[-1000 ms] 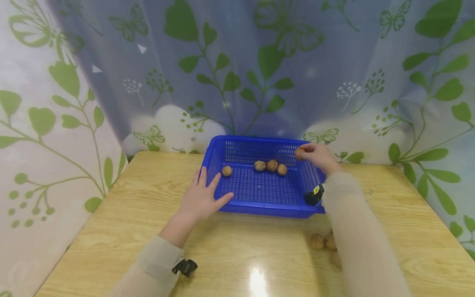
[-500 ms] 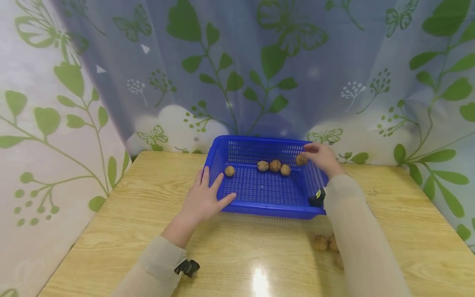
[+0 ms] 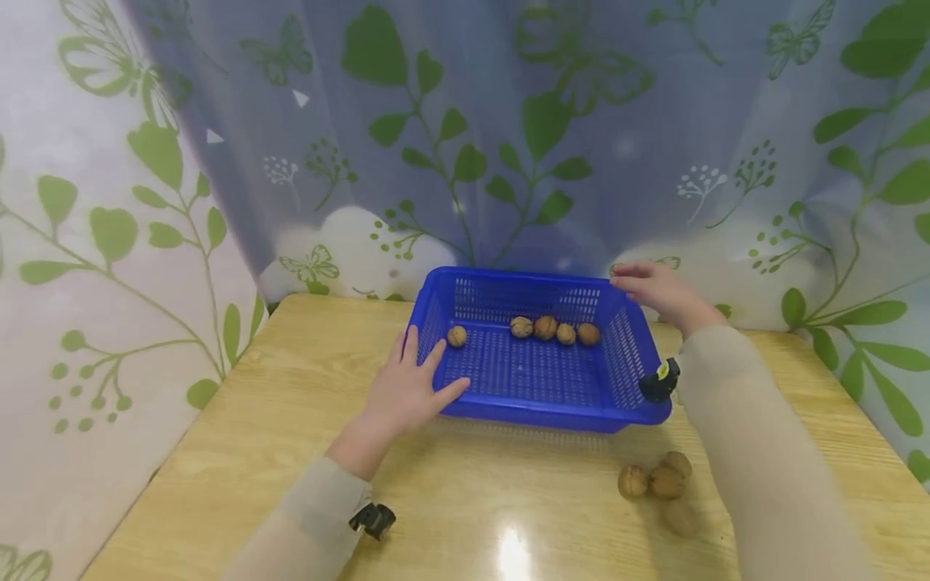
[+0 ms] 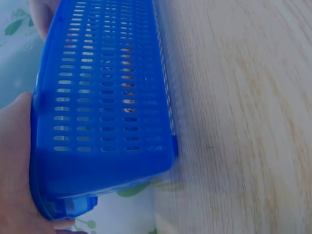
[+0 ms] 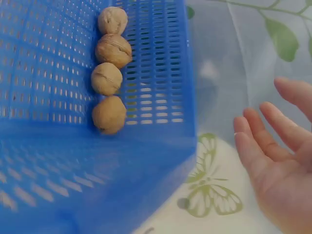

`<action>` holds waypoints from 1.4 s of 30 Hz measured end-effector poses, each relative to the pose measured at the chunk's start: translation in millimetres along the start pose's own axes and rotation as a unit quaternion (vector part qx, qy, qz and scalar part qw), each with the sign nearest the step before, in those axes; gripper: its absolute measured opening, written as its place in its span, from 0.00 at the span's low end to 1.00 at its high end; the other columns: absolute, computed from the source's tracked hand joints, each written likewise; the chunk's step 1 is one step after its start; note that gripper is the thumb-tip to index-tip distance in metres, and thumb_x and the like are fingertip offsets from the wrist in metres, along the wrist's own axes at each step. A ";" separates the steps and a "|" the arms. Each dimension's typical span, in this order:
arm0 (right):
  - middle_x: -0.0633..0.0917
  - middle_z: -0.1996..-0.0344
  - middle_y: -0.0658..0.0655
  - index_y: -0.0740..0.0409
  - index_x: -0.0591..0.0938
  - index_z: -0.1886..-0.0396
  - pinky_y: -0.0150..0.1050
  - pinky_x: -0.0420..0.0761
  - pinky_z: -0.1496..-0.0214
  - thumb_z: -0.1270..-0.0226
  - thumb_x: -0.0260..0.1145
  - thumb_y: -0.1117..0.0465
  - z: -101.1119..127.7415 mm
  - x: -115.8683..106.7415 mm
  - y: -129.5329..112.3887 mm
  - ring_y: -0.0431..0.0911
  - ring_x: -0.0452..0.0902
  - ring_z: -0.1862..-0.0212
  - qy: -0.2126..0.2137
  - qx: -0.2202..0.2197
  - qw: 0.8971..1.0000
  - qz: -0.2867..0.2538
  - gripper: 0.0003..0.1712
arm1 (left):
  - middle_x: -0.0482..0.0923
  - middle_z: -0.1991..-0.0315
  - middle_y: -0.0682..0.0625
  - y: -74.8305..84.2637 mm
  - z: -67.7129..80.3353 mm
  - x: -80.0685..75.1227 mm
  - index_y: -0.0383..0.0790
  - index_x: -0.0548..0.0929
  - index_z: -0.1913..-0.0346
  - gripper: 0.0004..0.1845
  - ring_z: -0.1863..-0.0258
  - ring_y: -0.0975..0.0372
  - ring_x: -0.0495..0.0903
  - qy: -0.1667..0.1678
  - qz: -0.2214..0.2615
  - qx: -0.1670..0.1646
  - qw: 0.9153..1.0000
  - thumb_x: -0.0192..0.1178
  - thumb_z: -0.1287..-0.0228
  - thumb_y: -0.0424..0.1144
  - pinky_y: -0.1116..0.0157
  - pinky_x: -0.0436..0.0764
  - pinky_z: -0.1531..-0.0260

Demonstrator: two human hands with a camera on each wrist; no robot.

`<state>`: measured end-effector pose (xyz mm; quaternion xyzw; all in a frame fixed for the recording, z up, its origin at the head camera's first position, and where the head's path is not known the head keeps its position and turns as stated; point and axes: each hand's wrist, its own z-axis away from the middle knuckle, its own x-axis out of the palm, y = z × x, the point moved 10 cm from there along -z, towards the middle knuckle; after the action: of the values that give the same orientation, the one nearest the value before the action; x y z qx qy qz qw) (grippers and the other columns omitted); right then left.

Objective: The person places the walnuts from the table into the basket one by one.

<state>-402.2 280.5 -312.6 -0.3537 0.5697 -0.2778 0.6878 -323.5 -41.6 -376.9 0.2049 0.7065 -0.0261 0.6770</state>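
No readable writing anywhere from where I'm sitting, just a leaf-and-butterfly print on the curtain (image 3: 508, 121) behind everything.

Going left to right: my left arm comes in from the lower left with the forearm angled up toward the middle, and the left hand (image 3: 410, 391) lies flat with the fingers spread, pressed against the near left corner of the blue basket (image 3: 538, 403). In the left wrist view the palm sits right on the basket's rim and outer wall, not gripping, more like bracing it. The basket itself sits on the wooden surface (image 3: 254, 452), toward the back by the curtain.

Inside the basket there's one lone walnut (image 3: 456, 336) at the left, and then a row of four walnuts (image 3: 555, 330) along the back wall, touching or nearly touching each other.

On the right, my right arm stretches forward along the basket's right side. The right hand (image 3: 657, 289) hovers by the far right corner, fingers loosely straight, palm open, holding nothing. It's beside the rim; I can't tell if it touches.

Three loose walnuts (image 3: 657, 488) lie clustered on the surface in front of the basket's right end.
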 end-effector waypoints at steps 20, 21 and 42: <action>0.64 0.37 0.72 0.71 0.61 0.34 0.59 0.58 0.37 0.29 0.55 0.50 45.3 11.3 22.7 0.64 0.59 0.36 -0.021 -0.010 0.999 0.044 0.35 | 0.37 0.29 0.31 0.2 -3.4 1.5 0.46 0.57 0.28 0.44 0.30 0.42 0.36 -0.005 -0.006 0.002 1.000 0.36 0.39 0.72 0.43 0.61 0.41; 0.65 0.37 0.72 0.71 0.61 0.34 0.60 0.58 0.37 0.29 0.55 0.50 47.9 12.1 23.5 0.65 0.60 0.36 -0.022 -0.011 0.999 0.044 0.35 | 0.37 0.29 0.31 0.9 -3.5 1.6 0.46 0.57 0.28 0.44 0.30 0.42 0.36 -0.006 -0.005 0.003 1.000 0.37 0.39 0.72 0.43 0.61 0.41; 0.73 0.42 0.70 0.72 0.67 0.38 0.58 0.65 0.41 0.29 0.56 0.52 123.4 24.5 41.9 0.61 0.67 0.40 0.004 -0.038 0.999 0.037 0.31 | 0.36 0.29 0.31 -0.5 -3.6 3.8 0.45 0.55 0.27 0.45 0.30 0.42 0.35 -0.013 -0.002 0.004 1.000 0.36 0.39 0.72 0.44 0.60 0.40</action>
<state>-277.3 307.2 -348.2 -0.3575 0.5950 -0.2318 0.6815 -327.1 -40.0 -380.4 0.2058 0.6981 -0.0330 0.6850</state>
